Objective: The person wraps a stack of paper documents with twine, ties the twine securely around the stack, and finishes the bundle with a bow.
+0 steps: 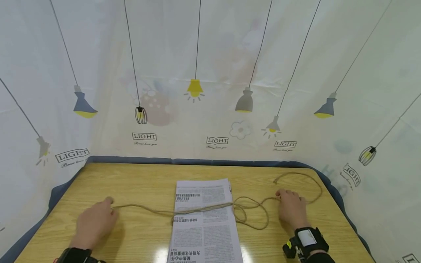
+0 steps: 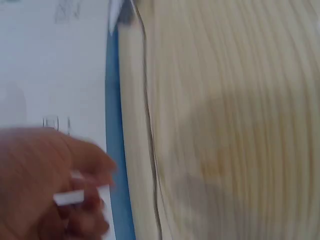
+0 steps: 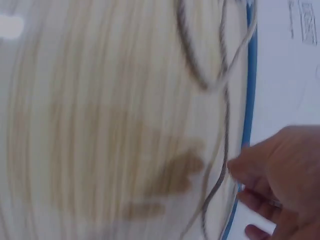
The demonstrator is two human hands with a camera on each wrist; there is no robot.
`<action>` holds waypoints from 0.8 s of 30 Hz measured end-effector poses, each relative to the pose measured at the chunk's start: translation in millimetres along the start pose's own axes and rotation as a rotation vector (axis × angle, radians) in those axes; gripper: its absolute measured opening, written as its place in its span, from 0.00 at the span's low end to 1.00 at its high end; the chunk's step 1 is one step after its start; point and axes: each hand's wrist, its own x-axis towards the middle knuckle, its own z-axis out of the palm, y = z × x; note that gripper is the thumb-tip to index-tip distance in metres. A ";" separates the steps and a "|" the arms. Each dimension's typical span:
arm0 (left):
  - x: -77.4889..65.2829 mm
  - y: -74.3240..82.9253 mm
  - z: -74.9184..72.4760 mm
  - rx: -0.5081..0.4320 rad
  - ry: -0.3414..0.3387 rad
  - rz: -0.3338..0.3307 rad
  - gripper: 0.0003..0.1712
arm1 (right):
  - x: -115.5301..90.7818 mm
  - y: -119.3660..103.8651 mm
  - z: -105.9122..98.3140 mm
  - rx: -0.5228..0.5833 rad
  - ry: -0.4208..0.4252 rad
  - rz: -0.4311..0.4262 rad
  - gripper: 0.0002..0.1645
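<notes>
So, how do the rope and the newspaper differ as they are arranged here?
The rope is thin, brown and cord-like, while the newspaper is broad and pale with dark print.
The newspaper runs lengthwise away from the person; the rope crosses over it sideways.
The rope curls into loose loops at the newspaper's right, whereas the newspaper lies flat with fairly straight edges.
Both are at the same wood-patterned table.

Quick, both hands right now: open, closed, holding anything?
Left hand: fingers bent near the thin, tan, twisted rope; grip cannot be told.
Right hand: fingers bent at the same rope; grip cannot be told.
</notes>
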 end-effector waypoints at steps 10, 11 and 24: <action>14.0 94.0 52.4 -0.131 0.083 0.475 0.17 | 8.9 -36.0 14.2 0.113 -0.095 -0.222 0.14; 15.2 96.3 56.8 -0.135 0.079 0.490 0.15 | 8.6 -37.0 15.7 0.126 -0.099 -0.220 0.13; 18.5 98.6 59.6 -0.310 -0.039 0.454 0.07 | 7.7 -29.9 14.3 0.355 -0.216 -0.215 0.10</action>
